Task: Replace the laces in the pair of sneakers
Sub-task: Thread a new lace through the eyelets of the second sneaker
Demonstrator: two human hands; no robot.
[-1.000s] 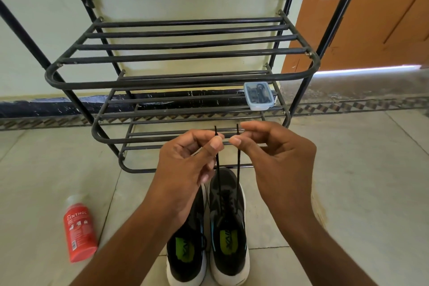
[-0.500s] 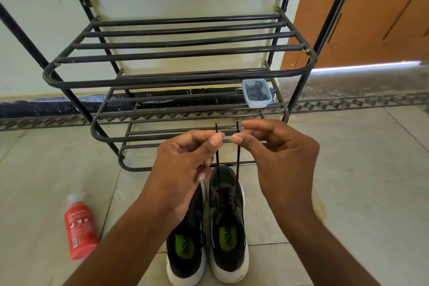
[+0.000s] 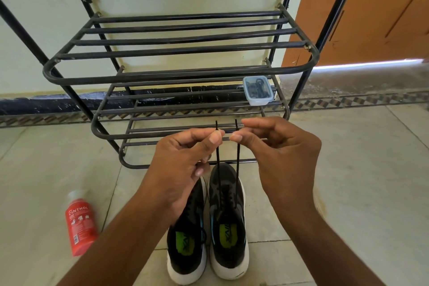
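Two black sneakers with white soles and green insoles stand side by side on the floor, the left sneaker [image 3: 186,246] partly behind my left wrist, the right sneaker [image 3: 228,218] beside it. A black lace [image 3: 237,169] runs up from the right sneaker in two taut strands. My left hand [image 3: 183,165] pinches the left strand's end between thumb and forefinger. My right hand [image 3: 281,155] pinches the right strand's end the same way. Both ends stick up above the fingers, level with each other.
A black metal shoe rack [image 3: 176,76] stands against the wall just beyond the sneakers. A small clear lidded box [image 3: 258,93] with dark laces inside sits on its middle shelf at right. A red bottle [image 3: 80,223] lies on the tiled floor at left. An orange door [image 3: 376,11] is at the right.
Both hands still hold the lace ends up at the same height; the view has shifted slightly, nothing else moved.
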